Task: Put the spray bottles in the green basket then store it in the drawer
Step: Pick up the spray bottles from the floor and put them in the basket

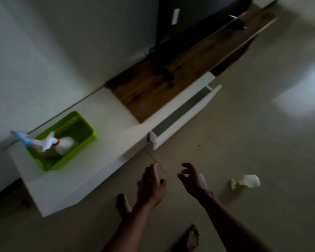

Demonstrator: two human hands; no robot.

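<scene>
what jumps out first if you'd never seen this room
The bright green basket on the white cabinet at left, with two spray bottles poking out of it. Next, both empty hands, left hand and right hand, reaching forward over the floor, where a third spray bottle lies to the right. The drawer stands open.

Nothing here can be read. The picture is dim and smeared with motion. The only thing that looks like a label is a small pale rectangular sticker (175, 16) on the back of the flat black television panel (189, 28), and its print is far too blurred to make out. The white plastic spray bottles (65, 145) in the green slotted plastic basket (80, 124), down and left of the television, show no legible wording either.
</scene>
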